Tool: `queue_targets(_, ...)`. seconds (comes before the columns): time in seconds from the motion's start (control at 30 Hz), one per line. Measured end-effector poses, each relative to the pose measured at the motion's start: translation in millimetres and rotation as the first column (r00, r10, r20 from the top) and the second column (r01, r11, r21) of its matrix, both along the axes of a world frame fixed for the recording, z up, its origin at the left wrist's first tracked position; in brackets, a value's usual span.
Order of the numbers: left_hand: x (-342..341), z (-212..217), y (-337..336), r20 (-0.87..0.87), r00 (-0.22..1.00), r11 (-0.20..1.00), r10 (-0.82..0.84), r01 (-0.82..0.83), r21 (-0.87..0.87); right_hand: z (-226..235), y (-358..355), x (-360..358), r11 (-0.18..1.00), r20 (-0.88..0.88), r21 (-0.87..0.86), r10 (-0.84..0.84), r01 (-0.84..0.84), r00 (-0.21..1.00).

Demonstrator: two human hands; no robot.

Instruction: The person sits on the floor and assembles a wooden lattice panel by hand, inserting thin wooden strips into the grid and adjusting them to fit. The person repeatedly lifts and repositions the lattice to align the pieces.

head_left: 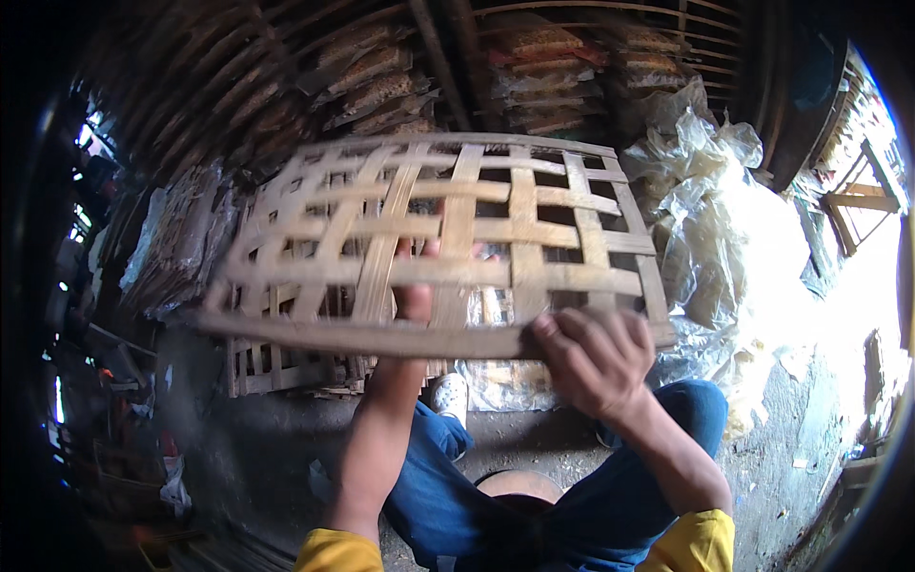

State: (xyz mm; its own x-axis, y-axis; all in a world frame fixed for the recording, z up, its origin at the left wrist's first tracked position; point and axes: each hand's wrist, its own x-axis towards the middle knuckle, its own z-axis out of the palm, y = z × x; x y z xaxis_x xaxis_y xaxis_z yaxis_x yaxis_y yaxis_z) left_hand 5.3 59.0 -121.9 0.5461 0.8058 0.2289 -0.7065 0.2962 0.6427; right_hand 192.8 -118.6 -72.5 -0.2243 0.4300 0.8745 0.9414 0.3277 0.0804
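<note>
A woven bamboo rack (460, 224), a flat lattice with a wooden rim, is held up tilted in front of me and is slightly blurred at its left. My right hand (599, 357) is closed over the near rim, toward the right corner. Reaching beneath the rack, my left hand (414, 297) supports it; the thumb and some fingertips show through the gaps, while the slats hide the rest. Below it lie more bamboo racks (262, 381) and a clear plastic sheet (505, 396), both partly covered by the raised one.
Crumpled clear plastic sheeting (701, 191) is heaped at the right. Stacks of filled trays (543, 67) stand at the back, and bundled sheets (186, 238) lean at the left. A round stool (520, 484) shows between my knees on the concrete floor (253, 458).
</note>
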Motion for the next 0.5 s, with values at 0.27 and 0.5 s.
queue_targets(0.27,-6,20,-12,0.187,0.98,0.997,-0.069,0.075,-0.025,-27,-6,-31,0.971,-0.079,-0.186,0.136,-0.149,0.988)
queue_targets(0.5,-15,32,-13,0.376,0.908,0.959,-0.185,0.25,-0.131,-32,-6,-40,0.938,-0.14,-0.3,0.14,-0.177,0.98)
